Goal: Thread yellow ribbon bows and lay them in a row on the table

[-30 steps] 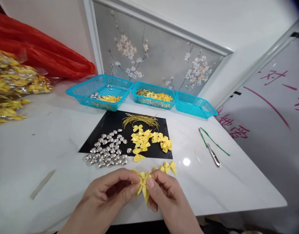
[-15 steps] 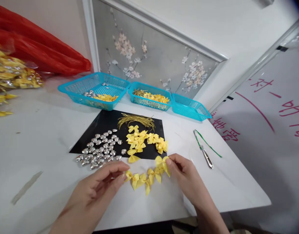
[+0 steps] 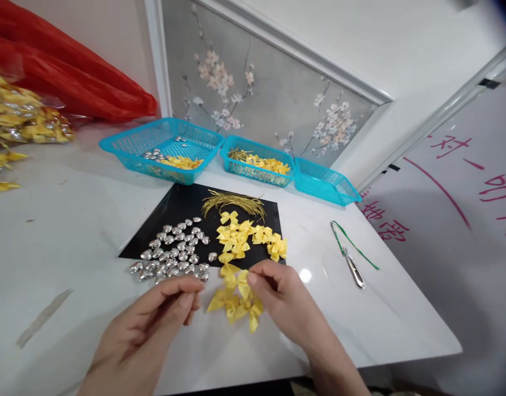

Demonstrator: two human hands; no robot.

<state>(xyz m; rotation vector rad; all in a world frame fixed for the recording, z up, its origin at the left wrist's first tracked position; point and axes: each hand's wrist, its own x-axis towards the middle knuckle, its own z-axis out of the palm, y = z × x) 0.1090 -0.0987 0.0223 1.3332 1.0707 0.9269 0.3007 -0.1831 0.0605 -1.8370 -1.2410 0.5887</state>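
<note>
My right hand (image 3: 286, 302) pinches a yellow ribbon bow (image 3: 241, 280) at the top of a small bunch of yellow bows (image 3: 232, 305) lying on the white table. My left hand (image 3: 154, 324) sits just left of the bunch, thumb and forefinger pressed together; what they hold, if anything, is too thin to see. Just beyond the hands, a black mat (image 3: 182, 206) carries silver heart charms (image 3: 174, 258), a pile of loose yellow bows (image 3: 245, 239) and a bundle of gold threads (image 3: 234, 201).
Three turquoise baskets (image 3: 125, 147) (image 3: 230, 165) (image 3: 327, 184) line the back; two hold bows and charms. Metal snips on a green cord (image 3: 354, 269) lie to the right. Packets of yellow pieces (image 3: 17, 121) and a red bag (image 3: 71, 82) are far left. The table edge runs close on the right.
The string of bows that was stretched between my hands has gathered into a bunch. My right hand moved left towards my left hand, still pinching a bow.
</note>
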